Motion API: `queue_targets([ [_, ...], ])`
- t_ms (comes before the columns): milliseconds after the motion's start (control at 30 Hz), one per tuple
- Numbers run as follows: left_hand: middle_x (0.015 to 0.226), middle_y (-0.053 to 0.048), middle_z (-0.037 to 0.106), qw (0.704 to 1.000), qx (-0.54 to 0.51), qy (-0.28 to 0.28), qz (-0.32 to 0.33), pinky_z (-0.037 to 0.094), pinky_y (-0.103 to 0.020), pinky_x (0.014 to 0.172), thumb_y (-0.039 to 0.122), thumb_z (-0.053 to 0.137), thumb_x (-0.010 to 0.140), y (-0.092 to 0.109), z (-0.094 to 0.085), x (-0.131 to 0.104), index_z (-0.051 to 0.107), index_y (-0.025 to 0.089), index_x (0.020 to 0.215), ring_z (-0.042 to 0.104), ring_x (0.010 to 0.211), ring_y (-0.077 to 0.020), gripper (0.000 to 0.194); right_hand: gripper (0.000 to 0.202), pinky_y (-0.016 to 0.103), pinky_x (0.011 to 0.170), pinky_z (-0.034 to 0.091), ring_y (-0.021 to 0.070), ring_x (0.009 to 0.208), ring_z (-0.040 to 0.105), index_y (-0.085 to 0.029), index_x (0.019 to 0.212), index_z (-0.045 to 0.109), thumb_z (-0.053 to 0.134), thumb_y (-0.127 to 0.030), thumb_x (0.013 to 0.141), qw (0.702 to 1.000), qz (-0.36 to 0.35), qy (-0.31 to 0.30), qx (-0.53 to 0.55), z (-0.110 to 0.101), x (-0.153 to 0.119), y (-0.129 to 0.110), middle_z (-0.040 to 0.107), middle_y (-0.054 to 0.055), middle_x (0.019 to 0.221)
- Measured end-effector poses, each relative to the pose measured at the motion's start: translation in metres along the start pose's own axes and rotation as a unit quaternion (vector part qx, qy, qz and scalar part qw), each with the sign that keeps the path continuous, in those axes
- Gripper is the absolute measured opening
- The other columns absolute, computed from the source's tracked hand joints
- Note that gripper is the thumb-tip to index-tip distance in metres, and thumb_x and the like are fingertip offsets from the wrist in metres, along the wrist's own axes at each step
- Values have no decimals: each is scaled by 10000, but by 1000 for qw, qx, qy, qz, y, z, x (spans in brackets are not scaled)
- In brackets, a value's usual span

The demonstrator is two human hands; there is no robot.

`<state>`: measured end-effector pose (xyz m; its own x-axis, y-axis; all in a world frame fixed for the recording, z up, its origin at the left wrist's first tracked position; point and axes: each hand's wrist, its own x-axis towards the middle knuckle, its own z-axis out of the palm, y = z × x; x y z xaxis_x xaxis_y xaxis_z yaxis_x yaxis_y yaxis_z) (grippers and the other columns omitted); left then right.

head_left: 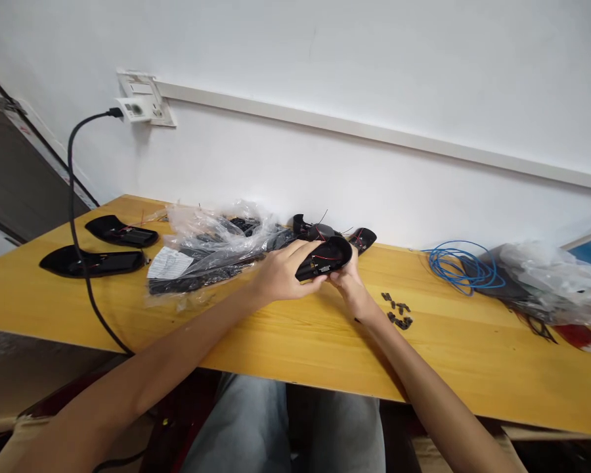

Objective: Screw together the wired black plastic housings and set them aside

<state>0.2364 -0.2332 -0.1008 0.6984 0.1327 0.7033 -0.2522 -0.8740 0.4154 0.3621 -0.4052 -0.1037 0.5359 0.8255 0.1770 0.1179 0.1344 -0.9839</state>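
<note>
Between both hands, just above the table, is a curved black plastic shell (325, 257) with thin red wires and a small white label inside. My left hand (288, 272) grips its left end, thumb along the lower edge. At its right end my right hand (350, 282) is closed round the rim from below; some of those fingers are hidden. Behind the hands lie more black shells (363, 239) with wires. Several small black parts (398, 316) are scattered on the table right of my right hand.
The wooden table (285, 335) meets a white wall. Plastic bags of black parts (211, 246) with a paper slip (170, 264) lie left, beside two black shells (93, 261). A black cable (73, 190) hangs from the socket across the table's left. Coiled blue cable (460, 268) and plastic bags (556, 272) lie right.
</note>
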Motion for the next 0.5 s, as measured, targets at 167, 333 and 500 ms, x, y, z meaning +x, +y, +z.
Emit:
queue_targets([
  [167,1356,-136,748,996,-70,12,-61,648,-446,1093,339,756,939,5,5,1,638,205,1473,751,1244,-301,563,702,579,1383,317,317,1580,413,-330,1542,413,703,-622,973,999,-35,4,-17,2,2,-3,483,90,1624],
  [333,1578,-181,572,982,-124,-52,-129,481,-563,1280,474,644,1047,24,13,2,432,230,1683,552,1492,-347,714,687,542,1344,398,263,1553,515,-355,1576,444,689,-653,1007,993,-19,89,81,21,8,-10,530,72,1669],
  [500,1679,-184,405,983,-63,-134,-112,361,-671,1325,667,570,1058,31,-19,5,350,306,1760,382,1582,-427,820,624,426,918,681,258,1157,755,-311,1375,637,654,-783,968,956,50,143,253,21,12,-35,731,77,1433],
])
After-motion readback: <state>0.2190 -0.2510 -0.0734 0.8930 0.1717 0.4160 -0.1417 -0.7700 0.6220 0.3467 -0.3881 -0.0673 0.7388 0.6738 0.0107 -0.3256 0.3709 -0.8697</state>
